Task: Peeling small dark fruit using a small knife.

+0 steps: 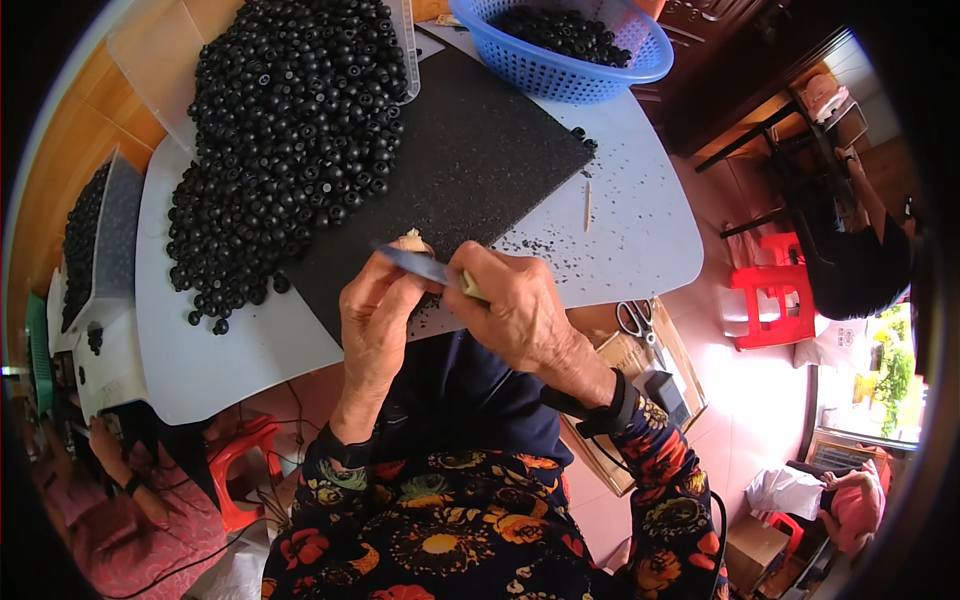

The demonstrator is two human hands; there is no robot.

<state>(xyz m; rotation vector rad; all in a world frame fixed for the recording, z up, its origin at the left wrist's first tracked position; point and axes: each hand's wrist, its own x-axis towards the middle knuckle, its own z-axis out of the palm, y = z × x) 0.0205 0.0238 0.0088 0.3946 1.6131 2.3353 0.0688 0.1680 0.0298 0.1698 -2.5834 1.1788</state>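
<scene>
We wear a dark top with red, orange and yellow flowers | our long sleeves match | our right cuff is black

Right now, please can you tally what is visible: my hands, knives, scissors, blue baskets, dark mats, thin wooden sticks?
Your hands (left hand, right hand): 2
Knife: 1
Pair of scissors: 1
Blue basket: 1
Dark mat: 1
Thin wooden stick: 1
Total: 7

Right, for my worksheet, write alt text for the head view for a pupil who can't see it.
The right hand holds a blurred knife close to something small and pale at the left hand, above a dark mat on a table. Black beads are heaped at left; a blue basket of dark pieces stands beyond.
</scene>
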